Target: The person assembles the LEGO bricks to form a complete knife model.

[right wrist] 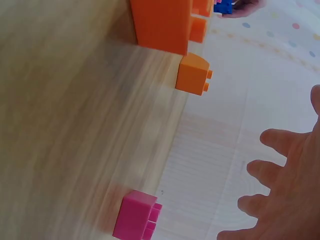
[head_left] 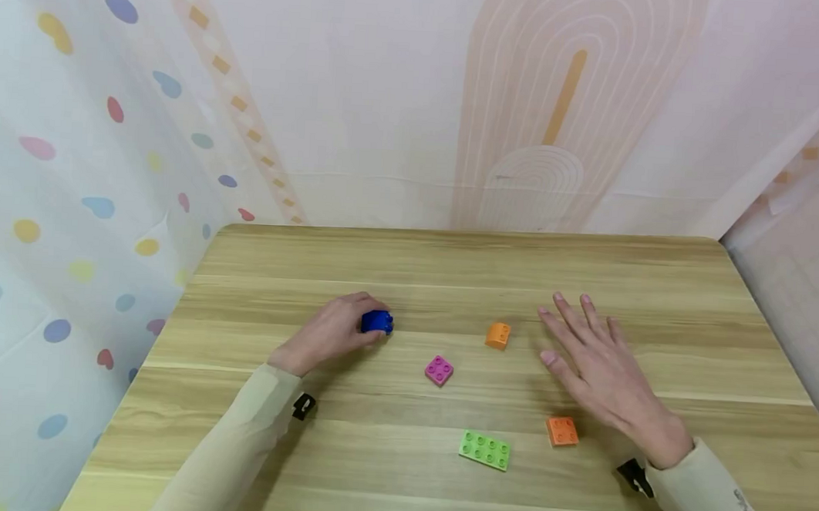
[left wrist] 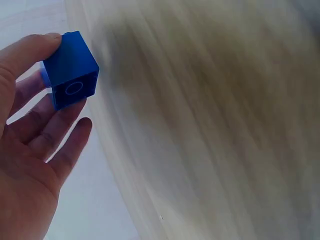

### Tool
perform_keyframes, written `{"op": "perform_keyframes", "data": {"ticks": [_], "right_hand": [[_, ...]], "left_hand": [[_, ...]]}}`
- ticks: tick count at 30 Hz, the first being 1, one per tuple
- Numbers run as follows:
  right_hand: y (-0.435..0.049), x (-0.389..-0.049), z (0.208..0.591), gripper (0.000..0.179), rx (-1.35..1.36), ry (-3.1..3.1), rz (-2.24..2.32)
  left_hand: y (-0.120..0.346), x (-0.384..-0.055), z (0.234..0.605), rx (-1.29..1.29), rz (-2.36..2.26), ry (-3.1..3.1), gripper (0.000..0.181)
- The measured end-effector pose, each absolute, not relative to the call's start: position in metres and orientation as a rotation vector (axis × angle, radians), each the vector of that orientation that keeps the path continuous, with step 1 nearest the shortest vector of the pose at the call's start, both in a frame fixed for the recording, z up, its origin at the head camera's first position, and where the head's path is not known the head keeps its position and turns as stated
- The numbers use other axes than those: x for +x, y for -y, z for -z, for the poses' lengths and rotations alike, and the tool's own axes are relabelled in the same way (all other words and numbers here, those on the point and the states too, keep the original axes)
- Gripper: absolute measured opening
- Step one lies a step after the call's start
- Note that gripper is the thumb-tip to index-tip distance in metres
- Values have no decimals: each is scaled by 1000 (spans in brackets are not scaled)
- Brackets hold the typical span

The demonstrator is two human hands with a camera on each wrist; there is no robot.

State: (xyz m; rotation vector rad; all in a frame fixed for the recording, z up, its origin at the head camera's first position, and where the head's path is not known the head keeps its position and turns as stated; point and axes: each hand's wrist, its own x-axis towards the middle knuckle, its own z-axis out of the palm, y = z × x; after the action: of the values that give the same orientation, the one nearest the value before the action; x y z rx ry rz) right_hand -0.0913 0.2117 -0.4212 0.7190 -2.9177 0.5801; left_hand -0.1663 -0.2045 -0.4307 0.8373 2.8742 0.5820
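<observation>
My left hand (head_left: 339, 323) pinches a blue toy building brick (head_left: 377, 322) between thumb and fingers, at the left of the table. The left wrist view shows the blue brick (left wrist: 72, 62) with its hollow underside and ring visible, the thumb on one face and fingertips behind. Over the table's right side, my right hand (head_left: 601, 366) has its fingers spread and holds nothing. Nearest to it are an orange square brick (head_left: 562, 432) and an orange brick with a curved top (head_left: 499, 336). In the right wrist view, a pink brick (right wrist: 136, 215) stands below the spread fingers.
A magenta four-stud brick (head_left: 439, 370) lies in the middle of the wooden table (head_left: 370, 485). Closer to me is a long light-green brick (head_left: 485, 450). Patterned cloth (head_left: 362, 99) hangs behind the table's far edge and at its sides.
</observation>
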Motion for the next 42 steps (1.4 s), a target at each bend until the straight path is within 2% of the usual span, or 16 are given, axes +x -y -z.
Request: {"op": "perform_keyframes", "data": {"ticks": [17,29,42], "right_hand": [[-209,-82,422,61,739,2876,-623],[-204,-76,420,62,801,2871,-595],[-195,-71,421,63,846,2888,-553]], "left_hand": [[201,-132,423,832,-1103,-2668,35],[195,-108,426,845,-1160,-2512,42],[188,-98,437,839,-1154,-2399,35]]}}
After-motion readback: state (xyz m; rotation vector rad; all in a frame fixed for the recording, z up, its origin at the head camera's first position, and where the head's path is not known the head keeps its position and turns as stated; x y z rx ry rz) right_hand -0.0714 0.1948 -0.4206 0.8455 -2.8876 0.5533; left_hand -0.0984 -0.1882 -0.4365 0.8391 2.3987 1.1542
